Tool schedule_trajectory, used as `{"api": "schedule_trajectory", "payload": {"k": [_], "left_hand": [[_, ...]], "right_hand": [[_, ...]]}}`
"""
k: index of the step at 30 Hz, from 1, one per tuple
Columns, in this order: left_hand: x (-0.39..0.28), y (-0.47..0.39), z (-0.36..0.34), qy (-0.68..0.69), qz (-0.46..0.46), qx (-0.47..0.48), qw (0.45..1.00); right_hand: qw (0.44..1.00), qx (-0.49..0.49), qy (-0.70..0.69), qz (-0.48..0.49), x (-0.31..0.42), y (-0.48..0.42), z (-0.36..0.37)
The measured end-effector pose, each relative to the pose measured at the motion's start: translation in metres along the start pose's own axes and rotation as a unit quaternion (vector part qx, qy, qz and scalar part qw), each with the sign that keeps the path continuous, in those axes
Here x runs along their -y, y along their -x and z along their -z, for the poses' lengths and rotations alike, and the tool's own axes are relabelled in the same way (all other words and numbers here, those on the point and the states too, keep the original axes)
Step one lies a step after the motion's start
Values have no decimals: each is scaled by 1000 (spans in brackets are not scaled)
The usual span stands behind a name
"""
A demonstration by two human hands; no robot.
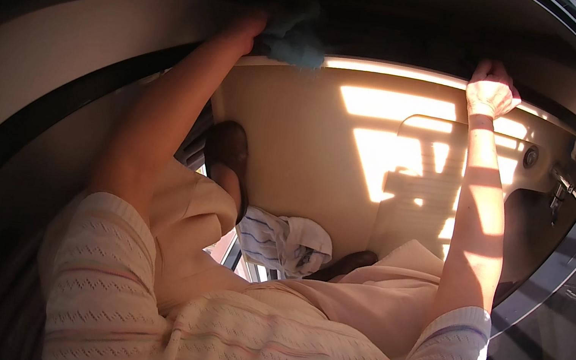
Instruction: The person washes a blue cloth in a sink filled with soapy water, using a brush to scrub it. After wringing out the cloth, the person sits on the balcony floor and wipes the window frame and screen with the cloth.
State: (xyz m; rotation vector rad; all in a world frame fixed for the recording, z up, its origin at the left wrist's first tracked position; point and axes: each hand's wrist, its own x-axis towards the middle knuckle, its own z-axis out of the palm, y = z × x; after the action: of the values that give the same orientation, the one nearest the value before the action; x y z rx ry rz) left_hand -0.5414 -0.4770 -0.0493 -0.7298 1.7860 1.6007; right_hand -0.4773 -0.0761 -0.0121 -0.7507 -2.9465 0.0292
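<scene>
In the head view, my left hand is raised at the upper left, partly lost in the shadow of a dark overhead surface. Right beside it is a blurred, fluffy blue cloth or duster; the fingers are hidden, so whether they hold it is unclear. At the upper right, my right hand has its fingers curled at a dark edge, with sunlight across the wrist and forearm.
Below, between two brown shoes, lies a crumpled white cloth with blue stripes on a beige surface. A round fitting and a metal lever or tap are at the right, inside a grey curved frame.
</scene>
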Motion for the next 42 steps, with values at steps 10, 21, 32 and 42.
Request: {"api": "schedule_trajectory", "payload": {"k": [10, 21, 32, 42], "left_hand": [[-68, -7, -27, 473, -87, -84, 873], [-91, -42, -300, 496, 3, 161, 853], [-13, -137, -126, 324, -70, 54, 942], [-91, -19, -225, 472, -42, 198, 858]], "right_hand": [[999, 39, 27, -9, 3, -1, 9], [1000, -2, -1, -14, 1, 0, 8], [998, -42, -47, 0, -2, 2, 7], [999, 0, -44, -11, -1, 2, 14]]}}
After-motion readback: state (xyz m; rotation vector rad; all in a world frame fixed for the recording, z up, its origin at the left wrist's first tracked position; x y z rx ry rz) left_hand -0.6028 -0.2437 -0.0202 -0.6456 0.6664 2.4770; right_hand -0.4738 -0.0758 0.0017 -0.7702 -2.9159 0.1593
